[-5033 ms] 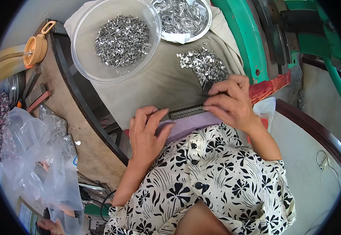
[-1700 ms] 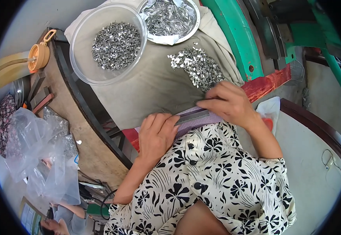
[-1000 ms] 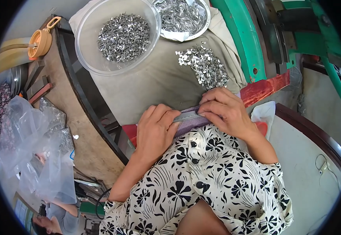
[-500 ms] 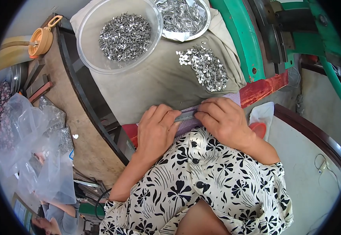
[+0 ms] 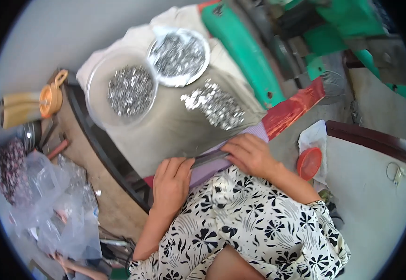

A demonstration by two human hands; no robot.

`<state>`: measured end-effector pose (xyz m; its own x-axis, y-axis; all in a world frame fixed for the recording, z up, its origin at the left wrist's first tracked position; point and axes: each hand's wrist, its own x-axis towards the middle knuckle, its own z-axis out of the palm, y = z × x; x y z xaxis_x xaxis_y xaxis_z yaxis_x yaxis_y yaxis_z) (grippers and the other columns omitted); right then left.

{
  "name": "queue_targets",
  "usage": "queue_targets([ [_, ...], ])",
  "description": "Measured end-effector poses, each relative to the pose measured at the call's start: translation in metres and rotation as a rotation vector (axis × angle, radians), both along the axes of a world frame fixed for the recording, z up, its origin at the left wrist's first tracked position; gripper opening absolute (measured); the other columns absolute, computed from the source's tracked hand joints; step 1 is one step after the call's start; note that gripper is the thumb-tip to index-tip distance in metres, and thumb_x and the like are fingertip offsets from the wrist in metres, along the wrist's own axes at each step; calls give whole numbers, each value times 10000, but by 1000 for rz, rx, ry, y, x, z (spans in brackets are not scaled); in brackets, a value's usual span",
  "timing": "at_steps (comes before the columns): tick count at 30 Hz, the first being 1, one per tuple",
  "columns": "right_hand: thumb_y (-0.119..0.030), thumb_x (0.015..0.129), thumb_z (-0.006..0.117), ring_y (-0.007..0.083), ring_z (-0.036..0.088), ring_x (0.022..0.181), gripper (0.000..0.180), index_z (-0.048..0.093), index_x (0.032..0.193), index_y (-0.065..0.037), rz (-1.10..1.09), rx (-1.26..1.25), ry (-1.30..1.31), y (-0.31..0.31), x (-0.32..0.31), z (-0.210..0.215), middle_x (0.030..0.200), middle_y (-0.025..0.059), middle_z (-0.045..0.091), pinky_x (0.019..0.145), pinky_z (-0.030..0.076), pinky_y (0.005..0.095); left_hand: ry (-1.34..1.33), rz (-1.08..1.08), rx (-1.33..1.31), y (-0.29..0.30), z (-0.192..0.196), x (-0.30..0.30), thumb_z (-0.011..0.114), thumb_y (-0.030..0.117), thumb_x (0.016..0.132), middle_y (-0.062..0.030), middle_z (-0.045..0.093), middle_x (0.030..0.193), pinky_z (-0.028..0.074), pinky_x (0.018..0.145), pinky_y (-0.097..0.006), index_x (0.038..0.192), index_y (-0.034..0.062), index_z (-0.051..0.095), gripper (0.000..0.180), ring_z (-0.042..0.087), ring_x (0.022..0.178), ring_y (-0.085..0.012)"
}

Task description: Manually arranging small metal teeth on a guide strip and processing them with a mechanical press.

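Observation:
A narrow grey strip [image 5: 209, 158] lies along the near edge of the cloth-covered work surface, over a purple checked cloth [image 5: 205, 173]. My left hand [image 5: 171, 183] closes on its left end, fingers bent over it. At the other end, my right hand [image 5: 252, 156] grips it with curled fingers. Just beyond the hands is a loose pile of small shiny metal pieces [image 5: 219, 109] on the olive cloth [image 5: 165, 140]. Farther back stand a clear plastic tub [image 5: 92, 112] of small metal parts and a white bowl [image 5: 204, 46] of slender silvery pieces.
A green machine [image 5: 245, 56] stands at the back right, beside a red board [image 5: 294, 109]. On the left are plastic bags [image 5: 79, 228] and an orange lid with a loop [image 5: 50, 100] on a wooden bench. A red bowl [image 5: 309, 163] sits at right. Another person's arm [image 5: 79, 268] shows lower left.
The view has tilted, bringing the tub and bowl lower and the red bowl more into sight. My hands are a little farther apart along the grey strip, so more of it shows.

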<state>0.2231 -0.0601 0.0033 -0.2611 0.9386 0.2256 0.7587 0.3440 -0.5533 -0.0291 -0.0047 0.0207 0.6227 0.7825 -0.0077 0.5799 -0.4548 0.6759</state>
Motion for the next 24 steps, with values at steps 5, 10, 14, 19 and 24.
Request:
queue_targets([
  [5, -115, 746, 792, 280, 656, 807, 279, 698, 998, -41, -211, 224, -49, -2, 38, 28, 954, 103, 674, 699, 546, 369, -116, -153, 254, 40, 33, 53, 677, 2, 739, -95, 646, 1004, 506, 781, -384, 1043, 24, 693, 304, 613, 927, -276],
  [10, -60, 725, 794, 267, 644, 758, 286, 709, 997, -41, -581, 396, -119, 4, 82, 71, 914, 102, 670, 626, 522, 359, -348, -446, 424, 115, 67, 148, 656, 15, 778, -107, 644, 1001, 506, 789, -395, 1038, 26, 685, 262, 608, 885, -295],
  [14, -22, 734, 774, 248, 637, 725, 268, 704, 993, -30, -714, 465, -117, 14, 106, 72, 896, 95, 666, 619, 517, 346, -275, -620, 623, 150, 70, 211, 608, 48, 780, -88, 626, 944, 513, 793, -373, 991, 13, 681, 226, 608, 891, -271],
  [19, -27, 749, 772, 242, 633, 689, 229, 700, 966, -22, -807, 395, -67, 6, 113, 67, 884, 98, 665, 609, 512, 345, -210, -747, 705, 157, 78, 241, 588, 79, 762, -68, 607, 891, 518, 797, -355, 952, 31, 694, 223, 607, 898, -245],
  [24, -37, 743, 778, 239, 635, 679, 218, 698, 945, -24, -856, 355, -60, -12, 105, 67, 850, 91, 663, 604, 507, 342, -176, -840, 741, 150, 78, 253, 589, 100, 769, -53, 598, 867, 513, 820, -340, 869, 65, 676, 137, 608, 925, -227],
])
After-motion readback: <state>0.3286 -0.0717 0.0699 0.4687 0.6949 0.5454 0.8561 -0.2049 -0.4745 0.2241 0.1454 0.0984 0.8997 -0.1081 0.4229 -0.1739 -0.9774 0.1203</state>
